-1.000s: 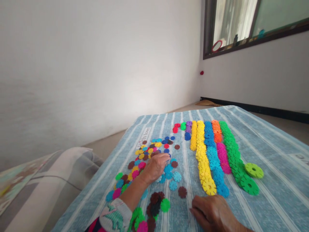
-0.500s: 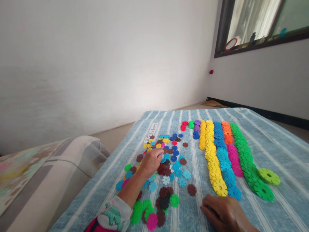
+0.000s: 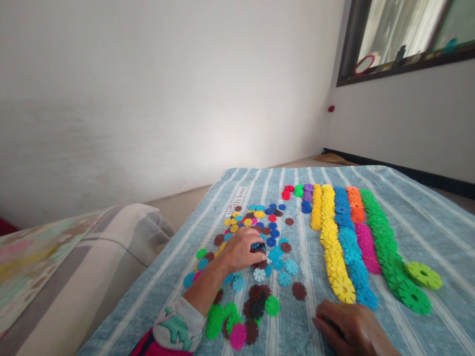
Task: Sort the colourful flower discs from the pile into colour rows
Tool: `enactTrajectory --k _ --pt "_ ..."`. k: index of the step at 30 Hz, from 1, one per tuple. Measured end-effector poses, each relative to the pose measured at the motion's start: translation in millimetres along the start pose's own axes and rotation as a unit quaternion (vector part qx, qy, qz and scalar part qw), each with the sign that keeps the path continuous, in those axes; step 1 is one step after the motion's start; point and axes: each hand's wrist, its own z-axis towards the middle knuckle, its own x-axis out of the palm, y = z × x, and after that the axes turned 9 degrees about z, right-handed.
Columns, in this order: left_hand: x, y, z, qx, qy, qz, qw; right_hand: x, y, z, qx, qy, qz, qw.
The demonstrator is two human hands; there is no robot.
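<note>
Nearest, at the right, the right hand [image 3: 352, 329] rests on a striped blue cloth [image 3: 441, 237], its fingers pressed together and lightly curled, with nothing visible between them. A loose group of snowflake-shaped plastic discs [image 3: 256, 309] lies to its left, in dark brown, green and magenta, below the left forearm and its patterned knit sleeve [image 3: 178, 326].

The left hand [image 3: 241, 252] reaches to the middle of the cloth, over a scattered spread of mixed-colour discs [image 3: 245, 220]. Its fingers are curved down and close together, the tips among dark and blue discs. Whether they pinch one cannot be told, since the hand hides them. Coming down from above with the fingertips suits such thin pieces: a light touch can single one out without nudging its neighbours.

To the right run long rows of interlocked discs: a yellow row [image 3: 332, 252], a blue row [image 3: 351, 247], a pink row [image 3: 367, 249] and a green row [image 3: 386, 252], with a lime disc [image 3: 423, 275] just off the green row's near end. Farther off, an orange row [image 3: 355, 205] tops the pink — and beyond the cloth stand a white wall [image 3: 148, 99] and a window [image 3: 401, 34].
</note>
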Motion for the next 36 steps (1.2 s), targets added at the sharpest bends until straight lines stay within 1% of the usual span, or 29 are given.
enactTrajectory --k 6,10,13,18,21,24,29,32,36 --pt "-9.3 10 -3 -0.017 0.065 -0.025 0.997 -6 9 3 0.002 -0.011 0.007 1.0" --pt "-15.8 17 -4 -0.016 0.112 -0.052 0.992 -8 13 4 0.011 -0.015 0.015 1.0" --pt "-16.3 20 -3 -0.014 0.124 -0.078 0.989 -7 13 3 0.011 -0.017 0.009 1.0" --pt "-8.3 20 1 -0.004 0.085 -0.054 0.995 -5 11 3 0.005 -0.034 0.0 0.999" --pt "-4.4 19 2 -0.005 0.077 -0.051 0.996 -5 11 3 -0.001 -0.038 0.003 0.999" --pt "-0.3 21 3 -0.005 0.071 -0.064 0.995 -5 11 3 -0.001 -0.038 0.003 0.999" --pt "9.5 27 4 -0.005 0.032 -0.066 0.997 -5 9 2 -0.003 -0.022 0.006 1.0" --pt "10.2 29 5 -0.012 0.025 -0.08 0.996 -4 8 2 -0.006 -0.026 0.01 1.0" --pt "5.9 26 5 -0.029 0.023 -0.092 0.995 -8 12 2 -0.006 -0.023 0.021 1.0"
